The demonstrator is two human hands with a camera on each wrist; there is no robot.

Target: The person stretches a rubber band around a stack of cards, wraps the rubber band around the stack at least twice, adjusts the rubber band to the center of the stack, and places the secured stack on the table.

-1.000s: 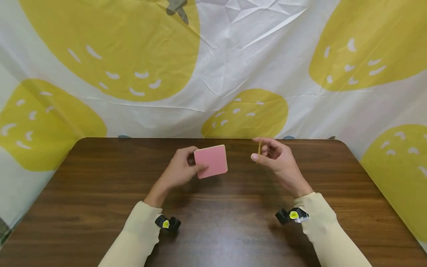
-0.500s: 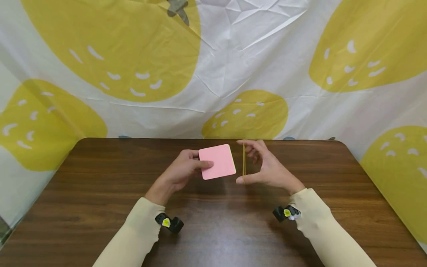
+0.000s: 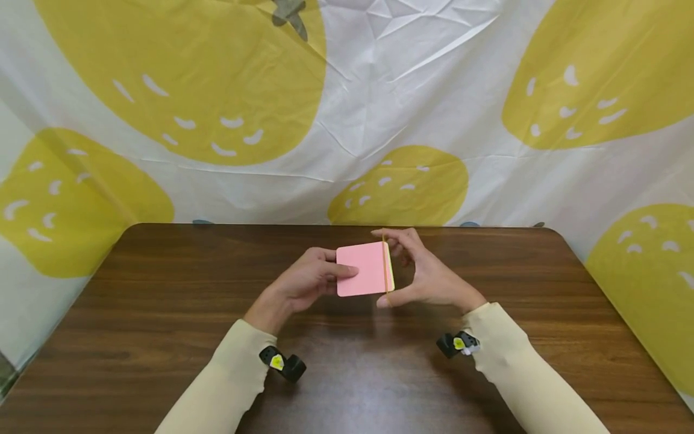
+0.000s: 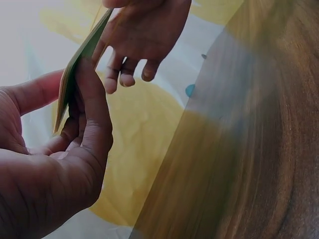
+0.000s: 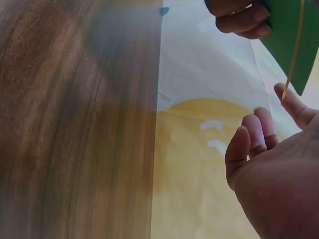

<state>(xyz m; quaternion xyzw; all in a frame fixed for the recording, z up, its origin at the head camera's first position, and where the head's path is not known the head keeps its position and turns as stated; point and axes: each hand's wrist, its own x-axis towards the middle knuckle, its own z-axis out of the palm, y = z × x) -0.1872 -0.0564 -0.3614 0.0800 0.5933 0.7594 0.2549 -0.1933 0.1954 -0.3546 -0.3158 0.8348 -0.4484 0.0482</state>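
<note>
My left hand (image 3: 303, 280) pinches a thin stack of square cards (image 3: 365, 268) by its left part, thumb on the pink top. Green shows on the stack's underside (image 5: 291, 42) in the right wrist view. A yellowish-brown rubber band (image 3: 385, 265) is stretched between the thumb and index finger of my right hand (image 3: 428, 277), and it lies around the stack near its right edge. In the left wrist view the stack (image 4: 75, 69) appears edge-on, held between thumb and fingers. The other right fingers are loosely bent.
Both hands are above a dark brown wooden table (image 3: 347, 374). Behind its far edge hangs a white cloth (image 3: 244, 193) with large yellow printed shapes. A black strap with a small camera is on each wrist.
My right hand has moved left and spread the band, which now reaches around the stack's right end. The left hand has shifted the stack slightly right.
</note>
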